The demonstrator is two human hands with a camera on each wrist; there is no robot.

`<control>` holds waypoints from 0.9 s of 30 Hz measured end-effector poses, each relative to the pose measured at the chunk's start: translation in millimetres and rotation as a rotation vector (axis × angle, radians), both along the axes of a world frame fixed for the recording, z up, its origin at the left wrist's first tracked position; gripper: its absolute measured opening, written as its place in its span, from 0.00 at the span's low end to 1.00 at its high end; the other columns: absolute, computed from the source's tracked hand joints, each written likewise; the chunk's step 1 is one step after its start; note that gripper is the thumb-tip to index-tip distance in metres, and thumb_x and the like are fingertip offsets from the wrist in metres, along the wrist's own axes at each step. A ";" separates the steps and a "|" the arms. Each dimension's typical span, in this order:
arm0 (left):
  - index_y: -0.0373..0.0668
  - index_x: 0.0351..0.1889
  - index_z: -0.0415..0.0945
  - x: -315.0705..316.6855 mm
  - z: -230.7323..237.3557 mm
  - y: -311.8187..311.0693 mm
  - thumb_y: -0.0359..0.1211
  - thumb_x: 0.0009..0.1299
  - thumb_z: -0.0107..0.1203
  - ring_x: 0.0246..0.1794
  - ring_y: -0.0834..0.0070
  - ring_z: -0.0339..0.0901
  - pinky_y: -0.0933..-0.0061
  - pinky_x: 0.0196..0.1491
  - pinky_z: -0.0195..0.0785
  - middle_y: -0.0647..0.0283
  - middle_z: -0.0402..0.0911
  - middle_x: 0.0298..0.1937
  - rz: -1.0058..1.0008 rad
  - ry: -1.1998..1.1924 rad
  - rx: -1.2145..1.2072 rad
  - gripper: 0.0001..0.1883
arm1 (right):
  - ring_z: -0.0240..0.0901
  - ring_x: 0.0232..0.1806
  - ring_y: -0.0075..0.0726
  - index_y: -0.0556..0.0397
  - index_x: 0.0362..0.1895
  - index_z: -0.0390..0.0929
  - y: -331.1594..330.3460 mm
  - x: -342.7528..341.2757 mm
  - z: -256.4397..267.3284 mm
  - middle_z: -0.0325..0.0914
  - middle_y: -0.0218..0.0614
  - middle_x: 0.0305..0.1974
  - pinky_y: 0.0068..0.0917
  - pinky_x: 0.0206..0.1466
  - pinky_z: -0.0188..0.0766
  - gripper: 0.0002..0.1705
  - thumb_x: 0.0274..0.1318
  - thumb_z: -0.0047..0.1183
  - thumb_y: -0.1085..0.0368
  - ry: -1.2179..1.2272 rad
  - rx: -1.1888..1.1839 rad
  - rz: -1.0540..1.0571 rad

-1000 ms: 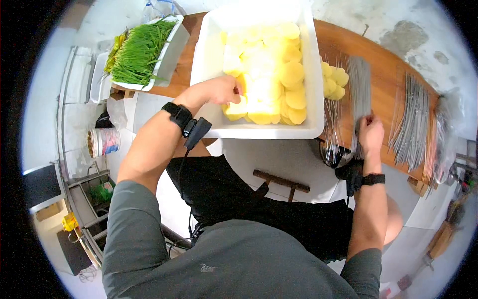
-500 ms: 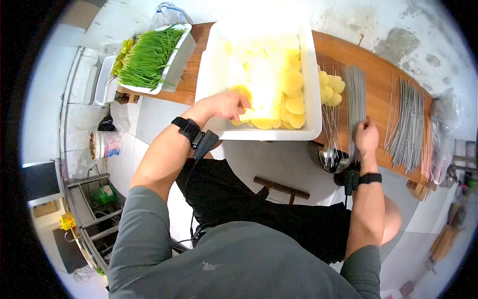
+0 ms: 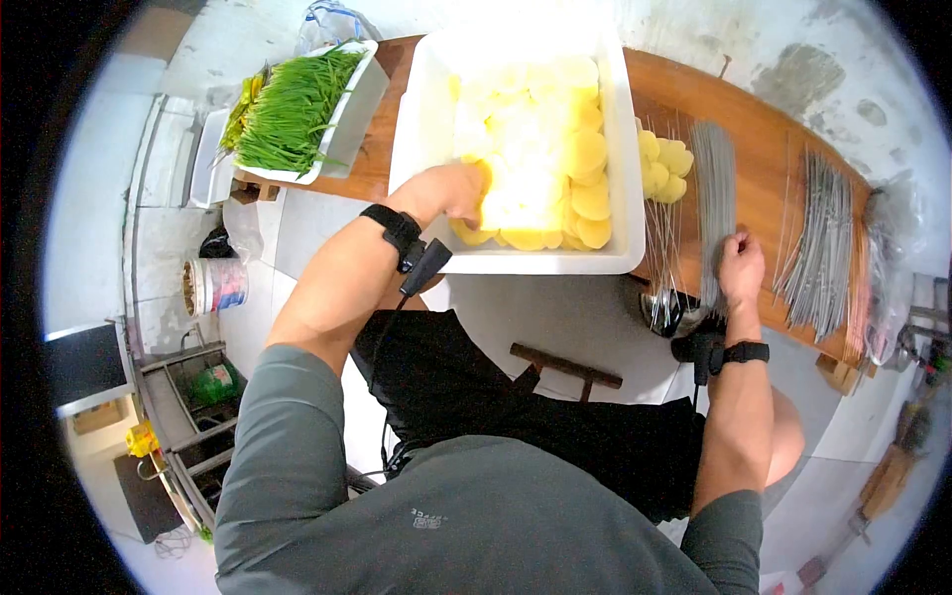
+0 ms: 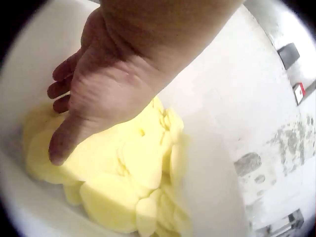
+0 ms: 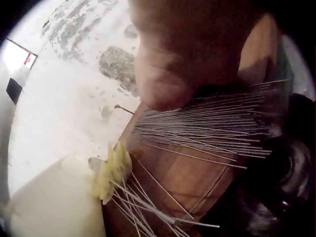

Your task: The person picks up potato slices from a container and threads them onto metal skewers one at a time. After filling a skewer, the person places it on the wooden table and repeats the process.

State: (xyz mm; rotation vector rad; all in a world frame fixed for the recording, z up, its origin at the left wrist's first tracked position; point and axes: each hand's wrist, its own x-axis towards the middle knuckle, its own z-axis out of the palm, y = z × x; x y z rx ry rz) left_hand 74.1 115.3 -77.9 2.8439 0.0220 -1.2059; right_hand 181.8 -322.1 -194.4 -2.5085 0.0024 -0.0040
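Observation:
In the head view, my left hand (image 3: 456, 193) reaches into a white tub (image 3: 635, 198) of yellow round slices (image 3: 588, 151). The left wrist view shows that hand (image 4: 108, 89) with its fingers loosely extended and its thumb over the pale slices (image 4: 108, 202); nothing is visibly gripped. At the right edge of a bundle of thin grey sticks (image 3: 714, 188) rests my right hand (image 3: 741, 268), fingers bent. In the right wrist view the hand (image 5: 182, 64) covers part of the fanned sticks (image 5: 197, 128); its fingertips are hidden, so any hold is unclear.
Threaded yellow slices (image 3: 664, 169) lie between the tub and the bundle, their sticks overhanging the table's front edge. More grey sticks (image 3: 818, 248) and a clear plastic bag (image 3: 886, 278) are at the right. A white container of long green stalks (image 3: 297, 109) stands at the left.
My left hand has moved deeper over the slices, its fingertips now lower and less visible in the head view. The right hand stays beside the grey sticks.

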 end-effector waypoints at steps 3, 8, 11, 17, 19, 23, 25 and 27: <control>0.37 0.38 0.80 -6.6 -3.9 -6.2 0.39 0.51 0.66 0.38 0.49 0.80 0.58 0.42 0.72 0.45 0.82 0.37 0.031 0.038 0.073 0.19 | 0.76 0.39 0.62 0.57 0.37 0.77 -0.6 -1.8 2.4 0.79 0.56 0.34 0.47 0.45 0.70 0.18 0.58 0.47 0.55 -0.018 -0.012 0.013; 0.35 0.38 0.81 2.0 -28.9 15.9 0.32 0.57 0.60 0.40 0.53 0.80 0.63 0.44 0.73 0.46 0.82 0.37 0.054 -0.169 -0.036 0.13 | 0.75 0.41 0.66 0.55 0.39 0.77 -0.3 -2.4 5.1 0.79 0.58 0.36 0.52 0.46 0.70 0.19 0.60 0.46 0.52 0.012 -0.008 0.002; 0.35 0.38 0.80 6.2 -10.0 17.0 0.30 0.59 0.56 0.41 0.53 0.80 0.62 0.45 0.72 0.46 0.82 0.37 0.107 -0.248 -0.152 0.11 | 0.75 0.42 0.65 0.55 0.38 0.77 -0.7 -1.8 3.1 0.79 0.58 0.36 0.52 0.46 0.70 0.20 0.60 0.46 0.51 0.018 0.003 0.003; 0.35 0.40 0.75 1.5 -12.0 21.8 0.37 0.56 0.61 0.40 0.53 0.79 0.60 0.43 0.71 0.48 0.81 0.36 0.186 -0.193 -0.178 0.18 | 0.76 0.42 0.64 0.56 0.39 0.77 1.9 -5.0 13.2 0.79 0.59 0.36 0.50 0.46 0.70 0.19 0.59 0.46 0.52 0.019 0.006 0.012; 0.35 0.40 0.75 -7.8 -23.4 20.5 0.38 0.56 0.62 0.40 0.53 0.79 0.60 0.43 0.71 0.47 0.81 0.36 0.096 -0.183 -0.165 0.19 | 0.76 0.42 0.64 0.56 0.39 0.77 4.9 -6.0 17.7 0.79 0.58 0.36 0.49 0.46 0.70 0.18 0.59 0.46 0.54 0.053 -0.006 0.006; 0.32 0.45 0.78 0.5 -9.0 4.3 0.35 0.55 0.63 0.41 0.54 0.80 0.61 0.45 0.72 0.44 0.82 0.39 0.063 -0.157 -0.133 0.22 | 0.75 0.41 0.64 0.56 0.38 0.77 2.2 -4.7 16.8 0.79 0.57 0.35 0.49 0.45 0.70 0.17 0.58 0.47 0.55 0.043 0.001 0.018; 0.32 0.46 0.78 2.3 -0.2 4.0 0.34 0.55 0.62 0.40 0.55 0.80 0.62 0.45 0.73 0.44 0.82 0.39 0.095 -0.138 -0.098 0.21 | 0.75 0.41 0.64 0.56 0.37 0.76 2.6 -5.5 14.2 0.79 0.56 0.35 0.50 0.44 0.70 0.16 0.58 0.47 0.55 -0.030 0.004 0.043; 0.30 0.49 0.77 2.8 11.2 11.5 0.32 0.57 0.58 0.38 0.56 0.81 0.64 0.43 0.73 0.45 0.82 0.37 0.336 -0.112 -0.257 0.21 | 0.75 0.41 0.65 0.56 0.37 0.76 3.6 -3.9 13.2 0.79 0.56 0.35 0.50 0.44 0.70 0.16 0.58 0.47 0.56 -0.008 0.004 0.033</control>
